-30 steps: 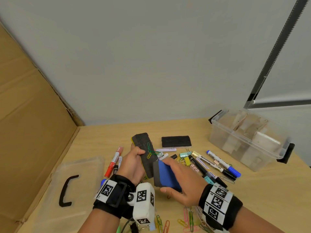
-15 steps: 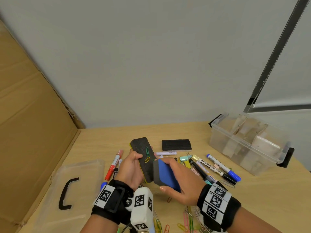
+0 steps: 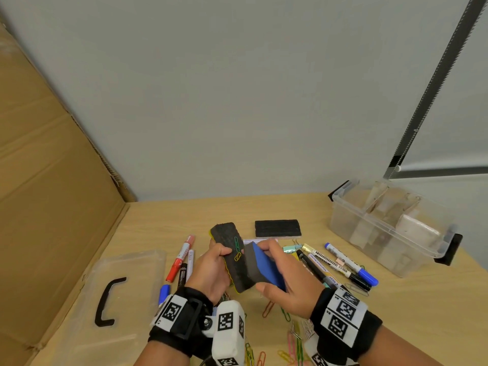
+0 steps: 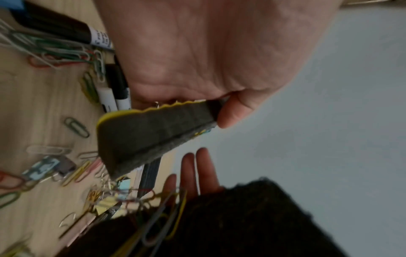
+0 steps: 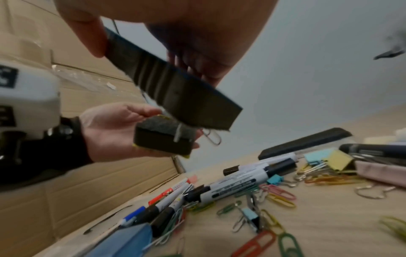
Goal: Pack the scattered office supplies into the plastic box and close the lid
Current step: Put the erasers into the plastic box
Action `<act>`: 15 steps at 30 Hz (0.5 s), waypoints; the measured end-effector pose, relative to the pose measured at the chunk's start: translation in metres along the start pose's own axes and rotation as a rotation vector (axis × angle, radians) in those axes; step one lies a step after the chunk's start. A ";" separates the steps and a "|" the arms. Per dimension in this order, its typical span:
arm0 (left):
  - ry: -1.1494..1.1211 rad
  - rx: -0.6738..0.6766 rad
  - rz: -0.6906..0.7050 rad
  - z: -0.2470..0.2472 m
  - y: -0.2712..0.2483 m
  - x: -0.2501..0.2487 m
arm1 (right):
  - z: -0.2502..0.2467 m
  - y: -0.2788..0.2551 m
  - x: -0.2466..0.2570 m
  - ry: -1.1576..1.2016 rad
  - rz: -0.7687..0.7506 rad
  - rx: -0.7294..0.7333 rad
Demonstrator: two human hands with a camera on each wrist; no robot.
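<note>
My left hand [image 3: 211, 270] grips a yellow-backed eraser [image 3: 232, 257] [image 4: 153, 132] with a black felt face; two paper clips cling to the felt. My right hand [image 3: 285, 283] holds a blue-backed eraser [image 3: 264, 265] [image 5: 171, 85] against it, above the table. A third black eraser [image 3: 277, 228] lies flat behind them. The clear plastic box [image 3: 390, 228] with dividers stands open at the right. Its lid [image 3: 111, 294] with a black handle lies at the left. Markers [image 3: 343, 262] [image 5: 237, 184] and paper clips [image 5: 279, 193] lie scattered around.
A cardboard wall [image 3: 52, 180] stands along the left side and a grey wall at the back. Red and black markers [image 3: 181, 260] lie left of my hands. Binder clips [image 5: 329, 160] lie among the pens.
Both hands have stayed close together with the two erasers; the blue eraser has slid further over the yellow one's felt face. The view has tilted slightly upward.
</note>
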State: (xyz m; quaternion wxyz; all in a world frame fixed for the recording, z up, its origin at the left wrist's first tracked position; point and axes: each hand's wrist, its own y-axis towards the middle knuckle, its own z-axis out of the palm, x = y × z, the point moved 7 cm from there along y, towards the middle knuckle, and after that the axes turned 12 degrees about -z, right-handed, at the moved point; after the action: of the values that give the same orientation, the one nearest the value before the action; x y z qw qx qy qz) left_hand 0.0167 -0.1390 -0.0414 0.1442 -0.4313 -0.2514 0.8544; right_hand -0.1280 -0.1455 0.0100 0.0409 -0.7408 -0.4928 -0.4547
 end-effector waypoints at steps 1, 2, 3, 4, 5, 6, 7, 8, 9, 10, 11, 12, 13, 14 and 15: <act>0.006 -0.004 0.012 0.002 -0.001 -0.001 | 0.004 0.000 0.001 -0.012 -0.010 0.023; 0.005 0.000 0.027 0.003 -0.001 -0.003 | 0.008 -0.001 0.001 -0.034 -0.017 0.047; 0.003 0.005 0.037 0.004 -0.001 -0.004 | 0.010 -0.001 0.002 -0.059 -0.022 0.070; 0.002 -0.004 0.043 0.003 -0.001 -0.005 | 0.012 -0.002 0.002 -0.086 -0.026 0.093; -0.002 -0.013 0.044 0.002 -0.001 -0.005 | 0.012 -0.002 0.004 -0.115 -0.032 0.114; -0.014 -0.021 0.039 -0.001 0.001 -0.005 | 0.011 -0.002 0.004 -0.147 -0.034 0.138; -0.035 -0.021 0.036 -0.003 0.001 -0.006 | 0.010 -0.002 0.004 -0.178 -0.034 0.165; -0.063 -0.014 0.039 -0.004 0.001 -0.007 | 0.009 -0.003 0.002 -0.207 -0.030 0.195; -0.090 -0.002 0.051 -0.005 0.000 -0.008 | 0.008 -0.005 -0.001 -0.231 -0.021 0.224; -0.113 0.014 0.072 -0.004 -0.003 -0.011 | 0.007 -0.008 -0.005 -0.250 -0.006 0.250; -0.122 0.032 0.093 -0.003 -0.006 -0.013 | 0.006 -0.011 -0.009 -0.262 0.014 0.265; -0.120 0.041 0.103 -0.002 -0.009 -0.015 | 0.005 -0.014 -0.013 -0.267 0.035 0.266; -0.109 0.050 0.103 -0.001 -0.012 -0.016 | 0.003 -0.016 -0.017 -0.265 0.056 0.252; -0.097 0.050 0.097 -0.002 -0.012 -0.015 | 0.001 -0.018 -0.020 -0.256 0.074 0.224; -0.085 0.049 0.087 -0.003 -0.012 -0.013 | -0.002 -0.018 -0.023 -0.243 0.086 0.191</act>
State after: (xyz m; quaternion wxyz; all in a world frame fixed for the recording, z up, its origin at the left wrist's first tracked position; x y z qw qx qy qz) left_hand 0.0272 -0.1337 -0.0279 0.1067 -0.4015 -0.2174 0.8833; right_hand -0.1449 -0.1528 -0.0120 0.0706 -0.8033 -0.5030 -0.3109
